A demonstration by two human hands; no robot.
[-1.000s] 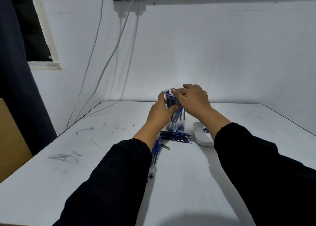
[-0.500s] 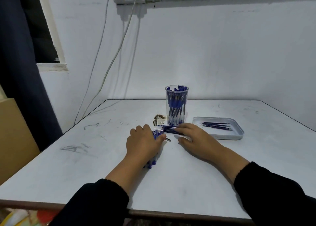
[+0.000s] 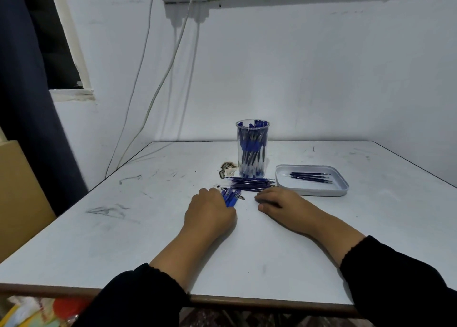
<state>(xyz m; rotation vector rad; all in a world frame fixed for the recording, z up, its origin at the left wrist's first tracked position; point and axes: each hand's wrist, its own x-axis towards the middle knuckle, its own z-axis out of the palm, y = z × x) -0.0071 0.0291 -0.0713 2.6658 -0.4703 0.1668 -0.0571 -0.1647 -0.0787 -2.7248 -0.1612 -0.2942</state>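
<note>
Blue pens [image 3: 231, 197] are lying in a small bundle on the worktop [image 3: 148, 240], and my left hand [image 3: 210, 213] is resting over their near ends, with its fingers curling down around them. Their far ends are sticking out past my knuckles, pointing toward 1 o'clock. My right hand [image 3: 284, 205] is lying palm down at 3 o'clock of the left one. The two hands are sitting apart, and the right fingers are relaxing flat and holding nothing. Its fingertips are sitting just beside a row of loose refills [image 3: 252, 184], which are lying crosswise at 12 o'clock of the bundle; I cannot tell whether they are touching. Behind those refills, again at 12 o'clock, a clear cup [image 3: 252, 148] is standing upright, packed with more blue pens. A white tray [image 3: 314, 192] is sitting at 1 o'clock of my right hand, near the cup, and is carrying a few dark refills [image 3: 310, 177] side by side.
</note>
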